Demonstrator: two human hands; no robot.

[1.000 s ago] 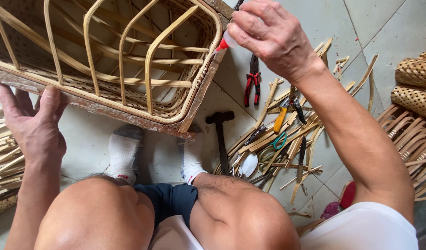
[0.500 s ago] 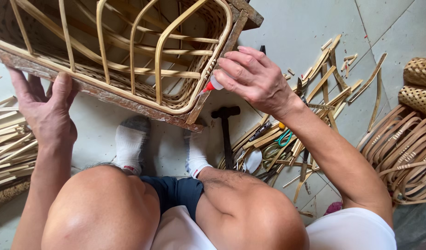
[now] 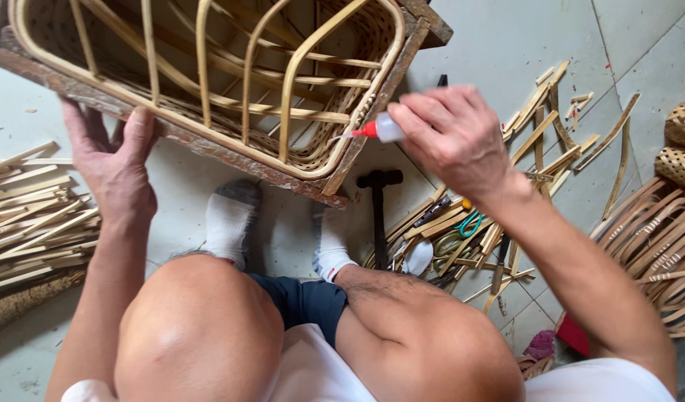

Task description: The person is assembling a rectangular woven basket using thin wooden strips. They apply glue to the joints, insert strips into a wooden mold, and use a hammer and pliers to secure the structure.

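Far left, on the tiled floor [image 3: 491, 52]: a loose heap of flat bamboo strips [image 3: 30, 216], pale and mostly lying lengthwise.

Just right of that, the left hand [image 3: 115, 167], fingers spread and half open, thumb up against the lower edge of a wooden frame [image 3: 186, 141], bracing it from below without closing round it.

Above and across the top: a woven rattan basket [image 3: 231, 82] seated inside that frame, tilted toward the camera, with bent cane ribs arching over its open mouth and tight weaving along the rim.

Below the frame: two feet in white socks [image 3: 227, 223] flat on the floor, bare knees and dark shorts lower in the view.

Between the feet and the right-hand clutter: a black hammer [image 3: 378, 216], head near the frame's corner, handle pointing down the picture.

At the basket's right corner: a small glue bottle [image 3: 376, 130] with a red nozzle, tip touching or just short of the rim, hard to tell which. Gripping it, the right hand [image 3: 450, 138], fingers curled closed round the white body.

Further right on the floor: scattered cane offcuts [image 3: 543, 134], with green-handled scissors [image 3: 467, 223] and other tools half buried among them.

At the far right edge: bundled curved cane [image 3: 655, 238] and parts of two woven baskets [image 3: 681, 149].
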